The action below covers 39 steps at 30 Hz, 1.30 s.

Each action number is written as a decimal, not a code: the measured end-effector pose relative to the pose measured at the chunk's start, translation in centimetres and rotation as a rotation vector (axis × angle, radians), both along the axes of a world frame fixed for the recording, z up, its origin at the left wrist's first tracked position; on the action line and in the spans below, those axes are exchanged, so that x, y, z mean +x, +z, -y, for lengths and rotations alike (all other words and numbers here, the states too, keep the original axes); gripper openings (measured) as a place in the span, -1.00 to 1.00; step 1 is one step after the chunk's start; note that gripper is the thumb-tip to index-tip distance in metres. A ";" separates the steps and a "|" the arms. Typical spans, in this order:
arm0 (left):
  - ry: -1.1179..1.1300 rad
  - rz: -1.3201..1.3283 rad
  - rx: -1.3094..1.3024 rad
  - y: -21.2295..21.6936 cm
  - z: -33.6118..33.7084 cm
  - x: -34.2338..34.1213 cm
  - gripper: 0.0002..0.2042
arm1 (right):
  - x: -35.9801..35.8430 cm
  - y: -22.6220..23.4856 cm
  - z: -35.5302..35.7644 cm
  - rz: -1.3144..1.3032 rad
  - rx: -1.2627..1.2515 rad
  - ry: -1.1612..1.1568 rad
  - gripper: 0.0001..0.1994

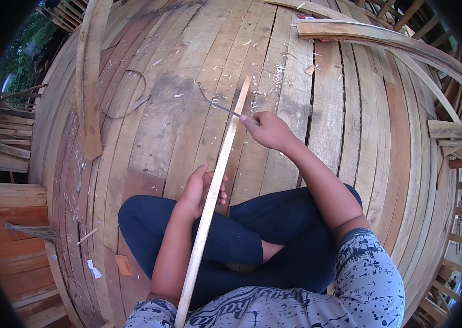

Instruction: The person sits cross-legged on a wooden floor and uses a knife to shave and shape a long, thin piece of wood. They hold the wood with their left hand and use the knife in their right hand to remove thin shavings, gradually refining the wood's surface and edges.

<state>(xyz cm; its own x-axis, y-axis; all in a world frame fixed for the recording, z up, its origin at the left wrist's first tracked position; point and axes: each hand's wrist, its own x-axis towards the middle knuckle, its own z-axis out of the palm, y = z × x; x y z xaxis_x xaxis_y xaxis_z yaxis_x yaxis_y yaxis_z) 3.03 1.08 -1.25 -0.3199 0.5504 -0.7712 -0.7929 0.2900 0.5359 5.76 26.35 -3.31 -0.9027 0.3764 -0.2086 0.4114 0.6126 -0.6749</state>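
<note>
A long pale wooden strip (213, 194) runs from the person's lap out over the plank floor (329, 126). The left hand (198, 191) is wrapped around its middle, steadying it. The right hand (268, 130) is closed on a thin metal blade (221, 106) (its far end curves) set against the strip's upper part, so shaving appears underway. The next stroke likely needs a firm hold and even pressure along the edge. Shavings (275, 68) litter the boards.

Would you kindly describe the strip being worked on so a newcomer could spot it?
On the wide plank floor, find the seated person's crossed legs. The long pale wooden strip runs over them, held by the left hand; it is far thinner and lighter than the boards around it.
</note>
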 end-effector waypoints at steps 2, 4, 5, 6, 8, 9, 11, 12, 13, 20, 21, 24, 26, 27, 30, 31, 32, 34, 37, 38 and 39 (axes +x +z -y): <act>-0.026 0.115 0.046 0.2 0.0 -0.2 -0.45 | 1.1 -0.2 0.2 -0.092 -0.041 0.144 -0.44; -0.041 0.184 0.126 0.1 0.4 0.2 -0.47 | 2.2 2.0 1.9 -0.194 -0.161 0.212 -0.53; -0.048 0.205 0.156 -0.5 0.4 0.2 -0.48 | 2.9 2.9 2.3 -0.246 -0.171 0.217 -0.53; -0.052 0.229 0.180 -0.7 0.6 0.4 -0.48 | 3.5 3.6 2.8 -0.294 -0.190 0.223 -0.53; -0.029 0.220 0.169 -0.6 0.6 0.7 -0.52 | 4.2 3.9 3.0 -0.410 -0.265 0.190 -0.47; -0.026 0.218 0.168 -0.6 0.3 0.8 -0.54 | 4.3 3.0 2.3 -0.444 -0.355 0.173 -0.45; -0.032 0.248 0.167 -0.8 -0.1 0.6 -0.55 | 3.5 0.6 0.2 -0.143 -0.307 0.056 -0.41; -0.039 0.262 0.164 -1.1 -0.1 0.6 -0.55 | 3.6 -0.4 -0.6 -0.062 -0.306 -0.013 -0.41; -0.058 0.277 0.200 -1.6 -0.2 0.4 -0.54 | 3.7 -1.1 -1.5 0.011 -0.300 -0.090 -0.42; -0.063 0.289 0.178 -2.1 1.1 0.6 -0.55 | 3.5 4.6 -0.3 -0.160 -0.312 0.085 -0.51; -0.066 0.299 0.194 -2.1 1.1 0.4 -0.55 | 3.5 4.4 0.0 -0.125 -0.197 0.182 -0.52; -0.092 0.333 0.198 -2.2 0.5 0.3 -0.54 | 4.0 2.1 1.6 -0.074 -0.044 0.337 -0.57; -0.093 0.342 0.142 -2.2 0.4 0.3 -0.52 | 4.0 -0.4 2.2 -0.012 -0.016 0.355 -0.59; -0.094 0.345 0.151 -2.3 0.4 0.2 -0.51 | 3.9 -1.3 2.3 -0.038 0.008 0.339 -0.59; -0.088 0.366 0.169 -3.0 0.6 0.3 -0.51 | 4.0 -2.2 3.7 -0.129 0.045 0.327 -0.61; -0.082 0.379 0.174 -3.2 0.8 0.3 -0.51 | 4.2 -1.6 4.7 -0.169 0.041 0.348 -0.61; -0.077 0.389 0.173 -3.3 0.9 0.2 -0.52 | 4.4 -0.8 5.9 -0.212 0.034 0.365 -0.61; -0.079 0.438 0.221 -3.7 1.0 0.1 -0.53 | 4.6 -0.6 6.7 -0.290 0.097 0.502 -0.61; -0.040 0.533 0.278 -3.5 1.0 0.3 -0.57 | 2.9 -2.0 4.1 -0.276 0.188 0.465 -0.59; -0.018 0.568 0.292 -3.4 1.1 0.4 -0.58 | 2.3 -2.6 3.2 -0.265 0.198 0.455 -0.59; 0.006 0.625 0.328 -3.2 1.0 0.5 -0.58 | 1.7 -2.9 2.3 -0.255 0.214 0.449 -0.59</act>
<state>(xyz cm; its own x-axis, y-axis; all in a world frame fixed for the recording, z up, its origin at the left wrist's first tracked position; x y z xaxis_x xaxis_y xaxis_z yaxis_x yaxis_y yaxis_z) 3.50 0.03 -4.46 0.1252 0.7857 -0.6058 -0.9818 0.1860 0.0384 7.42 24.07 -6.19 -0.9960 -0.0470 0.0763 -0.0818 0.8243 -0.5602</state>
